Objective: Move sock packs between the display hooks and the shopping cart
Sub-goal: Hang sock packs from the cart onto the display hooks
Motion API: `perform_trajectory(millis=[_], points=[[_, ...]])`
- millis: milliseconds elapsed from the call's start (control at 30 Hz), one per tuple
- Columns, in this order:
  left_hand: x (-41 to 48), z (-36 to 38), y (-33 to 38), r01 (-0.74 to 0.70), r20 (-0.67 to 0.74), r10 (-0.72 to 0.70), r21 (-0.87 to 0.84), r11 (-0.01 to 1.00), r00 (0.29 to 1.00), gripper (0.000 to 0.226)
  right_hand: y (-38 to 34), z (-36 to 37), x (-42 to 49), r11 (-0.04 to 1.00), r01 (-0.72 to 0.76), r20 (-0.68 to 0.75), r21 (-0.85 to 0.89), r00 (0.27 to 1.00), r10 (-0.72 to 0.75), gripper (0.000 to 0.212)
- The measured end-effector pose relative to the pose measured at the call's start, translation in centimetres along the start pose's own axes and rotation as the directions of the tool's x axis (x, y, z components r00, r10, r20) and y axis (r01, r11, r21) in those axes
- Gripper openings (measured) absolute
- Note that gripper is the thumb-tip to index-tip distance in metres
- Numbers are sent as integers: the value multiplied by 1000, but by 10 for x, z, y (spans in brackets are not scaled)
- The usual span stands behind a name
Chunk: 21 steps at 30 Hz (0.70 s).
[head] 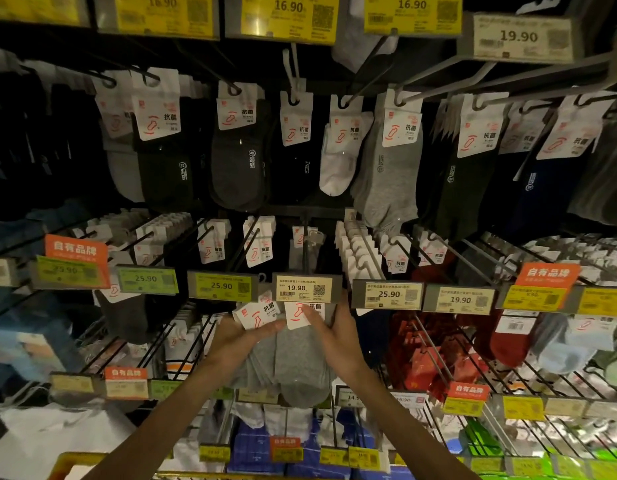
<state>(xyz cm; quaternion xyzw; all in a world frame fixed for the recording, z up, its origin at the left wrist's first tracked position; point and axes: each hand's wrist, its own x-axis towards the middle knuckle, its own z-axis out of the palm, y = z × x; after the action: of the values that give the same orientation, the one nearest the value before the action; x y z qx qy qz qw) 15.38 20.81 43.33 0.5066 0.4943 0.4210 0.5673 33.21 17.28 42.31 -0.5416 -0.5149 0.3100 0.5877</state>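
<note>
We hold the grey sock packs (295, 365) between both hands, directly at 6 o'clock from the 19.90 price tag (303, 288), their white cards touching its lower edge. Our left hand (243, 339) comes in from 9 o'clock, its fingers (267, 332) laid almost straight across the front of the packs just under the cards; the thumb is hidden. Our right hand (340, 329) closes round the packs' edge at 3 o'clock, fingertips pressing on a card. The cart (69, 462) shows only a yellow rim at 7 o'clock, well apart from the packs.
</note>
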Motion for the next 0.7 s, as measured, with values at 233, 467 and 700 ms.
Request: perform_trajectory(millis=[233,467,700], points=[[13,-22,-18,73,-157,-71,8,997,985,32,24,22,45,996,-42,-128,-83,991,31,37],[10,-38,-24,117,-145,-116,-4,993,983,39,51,32,45,983,-133,-99,-129,988,120,38],[-3,-42,-28,112,-8,-111,39,993,994,40,45,33,-13,991,-59,2,-117,998,59,41]])
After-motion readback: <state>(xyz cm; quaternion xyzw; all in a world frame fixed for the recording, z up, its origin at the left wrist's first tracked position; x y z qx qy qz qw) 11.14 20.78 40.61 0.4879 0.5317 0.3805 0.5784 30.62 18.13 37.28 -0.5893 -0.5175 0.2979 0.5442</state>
